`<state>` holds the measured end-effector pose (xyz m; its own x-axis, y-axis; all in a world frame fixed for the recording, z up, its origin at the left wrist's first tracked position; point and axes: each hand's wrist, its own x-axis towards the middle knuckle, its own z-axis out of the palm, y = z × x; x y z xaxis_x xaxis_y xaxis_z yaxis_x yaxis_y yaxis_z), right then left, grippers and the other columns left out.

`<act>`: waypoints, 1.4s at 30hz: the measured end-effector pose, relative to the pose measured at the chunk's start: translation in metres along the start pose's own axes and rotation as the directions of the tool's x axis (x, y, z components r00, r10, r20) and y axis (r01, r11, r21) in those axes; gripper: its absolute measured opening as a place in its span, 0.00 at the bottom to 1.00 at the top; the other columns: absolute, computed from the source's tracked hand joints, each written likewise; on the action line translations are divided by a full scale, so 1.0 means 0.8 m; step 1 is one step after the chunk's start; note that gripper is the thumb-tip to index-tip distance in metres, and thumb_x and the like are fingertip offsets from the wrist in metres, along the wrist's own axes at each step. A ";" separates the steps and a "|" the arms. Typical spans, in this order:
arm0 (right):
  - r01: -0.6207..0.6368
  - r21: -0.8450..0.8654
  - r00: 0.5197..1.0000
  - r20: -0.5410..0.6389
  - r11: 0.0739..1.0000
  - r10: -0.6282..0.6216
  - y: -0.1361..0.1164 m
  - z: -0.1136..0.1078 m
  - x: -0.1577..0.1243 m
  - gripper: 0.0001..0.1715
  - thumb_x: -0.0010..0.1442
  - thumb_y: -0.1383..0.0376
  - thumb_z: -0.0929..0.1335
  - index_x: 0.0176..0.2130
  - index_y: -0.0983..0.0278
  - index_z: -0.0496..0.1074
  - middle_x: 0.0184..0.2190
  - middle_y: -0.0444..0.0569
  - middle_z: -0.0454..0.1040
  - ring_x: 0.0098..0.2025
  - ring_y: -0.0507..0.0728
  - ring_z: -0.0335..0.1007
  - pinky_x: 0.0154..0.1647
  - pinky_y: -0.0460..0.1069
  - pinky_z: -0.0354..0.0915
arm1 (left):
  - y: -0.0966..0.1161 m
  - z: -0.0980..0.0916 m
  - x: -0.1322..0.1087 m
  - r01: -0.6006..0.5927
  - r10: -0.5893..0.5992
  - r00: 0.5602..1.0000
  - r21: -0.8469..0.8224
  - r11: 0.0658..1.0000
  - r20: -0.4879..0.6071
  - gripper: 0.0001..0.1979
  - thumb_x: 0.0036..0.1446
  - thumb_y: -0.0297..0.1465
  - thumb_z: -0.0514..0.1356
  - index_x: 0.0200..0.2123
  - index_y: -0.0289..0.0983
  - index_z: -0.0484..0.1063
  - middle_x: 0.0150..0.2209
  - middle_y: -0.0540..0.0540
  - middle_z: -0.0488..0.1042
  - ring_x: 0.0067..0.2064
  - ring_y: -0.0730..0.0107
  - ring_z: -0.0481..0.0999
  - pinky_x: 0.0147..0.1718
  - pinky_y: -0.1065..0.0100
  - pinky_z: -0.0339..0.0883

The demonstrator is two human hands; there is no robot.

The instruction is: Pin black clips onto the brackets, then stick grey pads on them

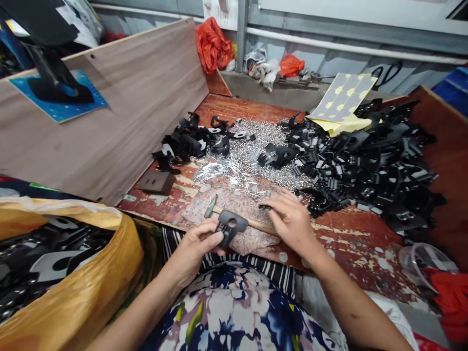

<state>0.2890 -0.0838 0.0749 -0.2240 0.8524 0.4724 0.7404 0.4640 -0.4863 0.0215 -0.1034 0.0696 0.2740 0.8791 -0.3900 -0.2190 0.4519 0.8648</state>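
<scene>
My left hand (199, 246) grips a black plastic part with a round hole (233, 223), holding it tilted over the front edge of the table. To its right, my right hand (290, 217) pinches a small dark piece (264, 206) between thumb and fingers; its exact kind is hard to make out. A hammer (261, 225) with a wooden handle lies on the table, partly behind the black part and my right hand. Just beyond the hands is a heap of thin metal pins (228, 173).
Black plastic parts pile up at the right (351, 161), with a smaller group at the left (186, 139). A brown block (156, 182) sits near the wooden side board (146, 97). A yellow sack (124, 253) of black parts stands at my left. Scissors (387, 75) are at the back.
</scene>
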 end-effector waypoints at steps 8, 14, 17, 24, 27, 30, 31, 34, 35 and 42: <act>0.029 0.277 0.994 -0.109 0.961 0.002 -0.075 0.050 0.008 0.21 0.65 0.73 0.66 0.48 0.51 0.81 0.32 0.42 0.78 0.38 0.56 0.74 0.70 0.71 0.54 | 0.006 0.032 0.015 -0.069 0.082 0.991 -0.123 0.990 0.106 0.14 0.51 0.41 0.75 0.32 0.35 0.84 0.40 0.46 0.70 0.34 0.73 0.75 0.32 0.72 0.78; -0.081 0.358 0.984 -0.119 0.930 0.131 -0.073 0.067 0.009 0.19 0.65 0.72 0.67 0.46 0.52 0.83 0.32 0.42 0.79 0.36 0.55 0.75 0.68 0.69 0.57 | 0.002 0.023 0.016 -0.128 0.133 0.990 -0.097 0.987 0.053 0.13 0.52 0.41 0.74 0.33 0.36 0.84 0.43 0.46 0.69 0.33 0.74 0.75 0.31 0.71 0.78; -0.090 0.378 0.986 -0.100 0.921 0.137 -0.073 0.074 0.009 0.19 0.66 0.71 0.67 0.47 0.52 0.83 0.32 0.43 0.80 0.36 0.56 0.74 0.68 0.70 0.59 | 0.000 0.018 0.015 -0.116 0.120 0.991 -0.066 0.991 0.058 0.13 0.53 0.41 0.74 0.33 0.36 0.83 0.43 0.45 0.69 0.36 0.71 0.75 0.30 0.72 0.77; -0.082 0.551 0.994 0.104 0.830 0.029 -0.082 0.062 0.008 0.21 0.69 0.68 0.64 0.55 0.54 0.79 0.40 0.48 0.82 0.43 0.58 0.77 0.64 0.65 0.65 | 0.001 0.002 0.015 -0.172 0.170 0.984 0.035 0.984 0.051 0.14 0.55 0.42 0.72 0.31 0.36 0.83 0.60 0.40 0.66 0.35 0.72 0.75 0.28 0.69 0.77; -0.147 0.566 0.947 0.318 0.811 -0.050 -0.057 0.056 0.039 0.19 0.68 0.68 0.65 0.52 0.56 0.81 0.39 0.46 0.83 0.42 0.57 0.78 0.59 0.60 0.68 | 0.007 -0.007 0.019 -0.221 0.219 0.975 0.074 0.973 0.031 0.14 0.55 0.41 0.71 0.29 0.35 0.82 0.66 0.39 0.63 0.38 0.69 0.74 0.28 0.70 0.76; -0.140 0.281 0.929 0.368 0.949 0.028 -0.012 0.060 0.097 0.21 0.68 0.72 0.64 0.51 0.56 0.82 0.38 0.46 0.83 0.40 0.56 0.76 0.50 0.56 0.69 | 0.008 -0.016 0.023 -0.218 0.219 0.975 0.037 0.975 -0.022 0.12 0.55 0.40 0.72 0.32 0.36 0.82 0.52 0.41 0.74 0.32 0.74 0.71 0.27 0.73 0.72; -0.118 0.114 0.947 0.313 0.986 0.077 0.004 0.064 0.118 0.21 0.68 0.73 0.65 0.50 0.56 0.82 0.39 0.47 0.83 0.41 0.57 0.75 0.50 0.56 0.67 | 0.007 -0.019 0.023 -0.210 0.211 0.977 0.019 0.977 -0.043 0.11 0.54 0.39 0.72 0.32 0.36 0.82 0.46 0.43 0.75 0.31 0.75 0.70 0.28 0.73 0.71; -0.010 -0.264 0.956 0.281 0.965 0.087 0.041 0.084 0.167 0.14 0.66 0.71 0.69 0.45 0.59 0.83 0.42 0.53 0.80 0.47 0.62 0.70 0.51 0.58 0.61 | 0.003 -0.024 0.022 -0.189 0.187 0.978 -0.007 0.982 -0.089 0.12 0.52 0.39 0.74 0.31 0.36 0.82 0.37 0.46 0.73 0.33 0.72 0.71 0.31 0.73 0.72; 0.038 -0.305 0.943 0.327 0.952 0.067 0.048 0.091 0.177 0.11 0.66 0.70 0.70 0.42 0.60 0.83 0.43 0.54 0.79 0.49 0.63 0.68 0.51 0.57 0.60 | 0.001 -0.025 0.021 -0.181 0.180 0.979 -0.008 0.983 -0.097 0.12 0.51 0.39 0.74 0.30 0.36 0.82 0.37 0.46 0.73 0.35 0.71 0.71 0.32 0.72 0.73; -0.020 -0.043 0.955 0.295 0.999 0.032 0.025 0.073 0.153 0.08 0.65 0.73 0.66 0.36 0.64 0.75 0.34 0.49 0.76 0.38 0.56 0.68 0.42 0.52 0.62 | 0.004 -0.035 0.018 -0.208 0.225 0.970 0.170 0.963 -0.089 0.12 0.53 0.40 0.72 0.30 0.38 0.81 0.35 0.45 0.75 0.35 0.64 0.73 0.34 0.65 0.73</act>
<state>0.2392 0.0439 0.0803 -0.3775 0.8999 0.2185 0.7714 0.4361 -0.4635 -0.0017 -0.0849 0.0578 0.1328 0.9682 -0.2118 -0.1091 0.2267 0.9678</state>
